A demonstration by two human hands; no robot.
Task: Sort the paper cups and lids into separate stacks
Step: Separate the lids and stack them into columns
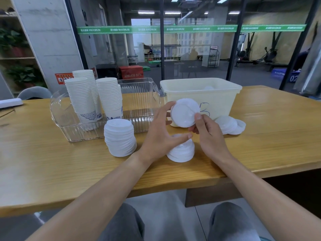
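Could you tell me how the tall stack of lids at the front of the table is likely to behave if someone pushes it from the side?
The tall lid stack would probably shear or topple rather than slide whole: its layers already sit slightly uneven. The thin lids look light, so a small nudge should move them. The smooth wooden table likely offers little grip.

White lids [120, 137], cups [109, 98] with blue print, a cream, perhaps translucent tub [199, 96], yellow-brown wood-grain table [52, 162].

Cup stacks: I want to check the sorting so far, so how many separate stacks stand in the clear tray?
3, all upright at the left of the clear tray: front-left, front-right, and one behind them. More may be hidden behind.
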